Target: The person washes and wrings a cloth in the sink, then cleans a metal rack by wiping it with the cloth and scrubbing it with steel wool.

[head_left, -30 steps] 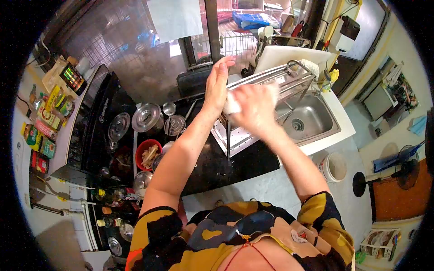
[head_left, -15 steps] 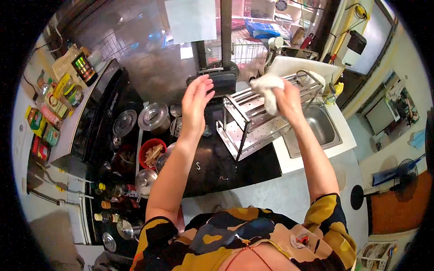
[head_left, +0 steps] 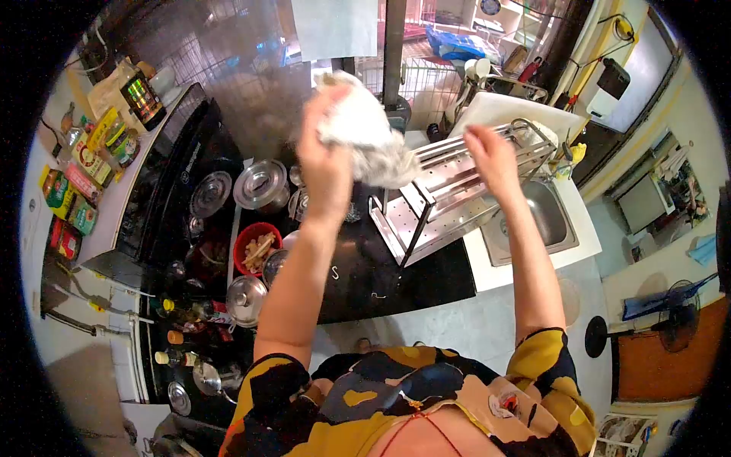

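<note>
My left hand (head_left: 326, 167) is raised over the counter, closed on a crumpled white cloth (head_left: 364, 126). The cloth is smeared by motion, and its loose end trails right, in front of the metal rack's left end. My right hand (head_left: 493, 161) is over the two-tier metal rack (head_left: 438, 206), fingers curled together, with no object showing in them. Whether its fingertips touch the top rails cannot be made out. The rack stands at an angle, partly on the black counter and reaching towards the sink (head_left: 544, 217). Two small metal hooks (head_left: 335, 272) lie on the counter before it.
Lidded pots (head_left: 261, 185), a red bowl of cut food (head_left: 257, 247) and several bottles (head_left: 198, 308) crowd the left side. Jars and packets (head_left: 91, 164) line a shelf at far left. A white board (head_left: 525, 113) leans behind the rack, near utensils.
The white cloth has passed from my right hand to my left and now hangs further left. My right hand stays over the rack, without the cloth.
</note>
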### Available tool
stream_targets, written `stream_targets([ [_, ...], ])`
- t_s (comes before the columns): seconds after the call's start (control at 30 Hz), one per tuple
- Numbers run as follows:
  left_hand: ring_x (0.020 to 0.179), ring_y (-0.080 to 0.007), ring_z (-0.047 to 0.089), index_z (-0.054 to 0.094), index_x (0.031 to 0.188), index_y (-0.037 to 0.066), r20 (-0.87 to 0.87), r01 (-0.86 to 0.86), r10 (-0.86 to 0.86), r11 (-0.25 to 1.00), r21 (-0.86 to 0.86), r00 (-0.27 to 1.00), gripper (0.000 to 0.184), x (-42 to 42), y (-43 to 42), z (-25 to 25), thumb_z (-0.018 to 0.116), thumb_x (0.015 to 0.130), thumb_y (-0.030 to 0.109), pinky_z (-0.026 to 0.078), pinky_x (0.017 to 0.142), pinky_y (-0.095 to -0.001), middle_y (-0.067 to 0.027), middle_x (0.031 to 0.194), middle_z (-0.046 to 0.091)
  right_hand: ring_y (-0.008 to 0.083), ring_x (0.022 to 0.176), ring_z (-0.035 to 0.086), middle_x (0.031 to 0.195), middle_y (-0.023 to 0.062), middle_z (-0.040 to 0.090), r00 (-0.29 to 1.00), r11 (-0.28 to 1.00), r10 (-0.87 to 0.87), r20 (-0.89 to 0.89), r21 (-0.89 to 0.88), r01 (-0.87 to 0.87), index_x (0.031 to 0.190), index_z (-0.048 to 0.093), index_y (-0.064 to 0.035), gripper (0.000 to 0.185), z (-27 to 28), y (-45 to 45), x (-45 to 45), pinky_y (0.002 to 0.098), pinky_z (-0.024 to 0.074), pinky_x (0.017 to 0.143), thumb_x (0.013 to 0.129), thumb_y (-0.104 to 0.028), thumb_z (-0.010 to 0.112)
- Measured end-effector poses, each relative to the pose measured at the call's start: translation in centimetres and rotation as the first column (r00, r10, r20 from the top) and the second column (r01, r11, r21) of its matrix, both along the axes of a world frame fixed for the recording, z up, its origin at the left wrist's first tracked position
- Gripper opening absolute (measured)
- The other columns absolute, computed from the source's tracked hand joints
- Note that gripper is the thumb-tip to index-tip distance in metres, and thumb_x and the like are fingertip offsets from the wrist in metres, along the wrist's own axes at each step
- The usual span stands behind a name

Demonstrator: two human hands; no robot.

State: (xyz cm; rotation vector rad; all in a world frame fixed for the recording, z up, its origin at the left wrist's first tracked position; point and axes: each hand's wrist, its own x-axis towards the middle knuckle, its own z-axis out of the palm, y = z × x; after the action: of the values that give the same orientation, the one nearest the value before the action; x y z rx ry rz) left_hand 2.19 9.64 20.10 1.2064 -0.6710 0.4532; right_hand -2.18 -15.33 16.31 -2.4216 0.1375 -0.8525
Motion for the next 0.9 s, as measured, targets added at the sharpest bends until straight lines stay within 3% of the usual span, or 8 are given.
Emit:
stream_targets([
  [0.1,0.114,-0.0237,0.045,0.048,0.117,0.005,0.234,-0.153,0.119,0.980,0.130,0.965,0.050,-2.6,-1.7,-5.4,0.053,0.067,0.005,0.030,0.103,-0.0359,-0.0105,0.116,0.050,0.0342,0.078,0.063,0.083,0.0143,0.066,0.981,0.953,-0.139,-0.135,-0.287,0.095,0.090,0.067,-0.0095,0.029,-1.2,1.6,-0.9,0.0452,0.0494,0.070,0.086,-0.033,0.052],
  [0.23,0.108,-0.0345,0.046,0.047,0.105,0.006,0.318,-0.204,0.124,0.951,0.232,0.940,0.041,-4.8,-4.4,-14.4,0.063,0.067,0.004,0.035,0.096,-0.0424,-0.0180,0.113,0.047,0.0344,0.072,0.062,0.075,0.0145,0.065,0.985,0.947,-0.152,-0.086,-0.296,0.121,0.082,0.067,-0.0096,0.029,-1.6,2.3,-0.6,0.0466,0.0487,0.066,0.085,-0.034,0.051],
  [0.5,0.093,-0.0358,0.055,0.059,0.099,0.004,0.395,-0.304,0.112,0.831,0.465,0.912,0.037,1.0,-3.0,-12.8,0.066,0.062,0.007,0.046,0.080,-0.0403,-0.0147,0.102,0.056,0.0368,0.061,0.059,0.060,0.0169,0.059,0.992,0.957,0.045,-0.121,-0.281,-0.077,0.068,0.066,-0.0109,0.037,-2.4,1.1,-0.8,0.0462,0.0459,0.056,0.085,-0.040,0.051],
  [0.63,0.086,-0.0310,0.061,0.059,0.099,0.003,0.151,-0.243,0.193,0.842,0.482,0.969,0.027,3.7,-2.6,-12.0,0.061,0.071,0.002,0.048,0.075,-0.0343,-0.0123,0.091,0.060,0.0360,0.060,0.059,0.060,0.0154,0.059,0.991,0.947,0.061,-0.121,-0.306,-0.096,0.069,0.067,-0.0112,0.037,-2.4,0.8,-0.9,0.0456,0.0448,0.056,0.084,-0.040,0.050],
  [0.7,0.088,-0.0248,0.062,0.059,0.097,0.001,-0.228,-0.068,0.124,0.969,0.237,0.966,0.024,4.5,-2.6,-13.5,0.056,0.073,0.000,0.049,0.076,-0.0329,-0.0109,0.093,0.063,0.0359,0.060,0.059,0.061,0.0155,0.059,0.989,0.949,0.058,-0.136,-0.299,-0.096,0.069,0.066,-0.0108,0.036,-1.9,0.9,-1.4,0.0452,0.0446,0.056,0.083,-0.039,0.050],
  [0.73,0.088,-0.0202,0.063,0.059,0.096,-0.002,-0.525,0.038,-0.217,0.943,-0.331,0.823,0.022,5.2,-1.4,-13.7,0.052,0.075,0.002,0.050,0.077,-0.0326,-0.0112,0.096,0.063,0.0358,0.060,0.059,0.061,0.0156,0.059,0.987,0.953,0.050,-0.150,-0.288,-0.092,0.069,0.066,-0.0104,0.035,-1.9,1.0,-1.6,0.0448,0.0443,0.057,0.083,-0.039,0.050],
  [0.83,0.084,-0.0206,0.063,0.059,0.098,-0.002,-0.426,0.048,-0.316,0.846,-0.531,0.848,0.024,5.9,0.6,-12.5,0.047,0.079,0.005,0.051,0.075,-0.0322,-0.0111,0.093,0.064,0.0359,0.061,0.058,0.062,0.0153,0.059,0.993,0.942,0.050,-0.107,-0.326,-0.082,0.069,0.065,-0.0098,0.035,-2.0,1.0,-2.0,0.0444,0.0434,0.057,0.083,-0.038,0.050],
  [0.9,0.104,-0.0209,0.056,0.050,0.114,0.000,-0.317,0.172,-0.335,0.878,-0.447,0.887,0.035,5.7,-0.1,-12.8,0.051,0.080,0.006,0.045,0.089,-0.0344,-0.0113,0.115,0.055,0.0361,0.060,0.058,0.061,0.0147,0.059,0.992,0.953,0.065,-0.109,-0.286,-0.094,0.067,0.063,-0.0086,0.035,-1.8,1.2,-2.0,0.0449,0.0429,0.056,0.084,-0.037,0.050],
])
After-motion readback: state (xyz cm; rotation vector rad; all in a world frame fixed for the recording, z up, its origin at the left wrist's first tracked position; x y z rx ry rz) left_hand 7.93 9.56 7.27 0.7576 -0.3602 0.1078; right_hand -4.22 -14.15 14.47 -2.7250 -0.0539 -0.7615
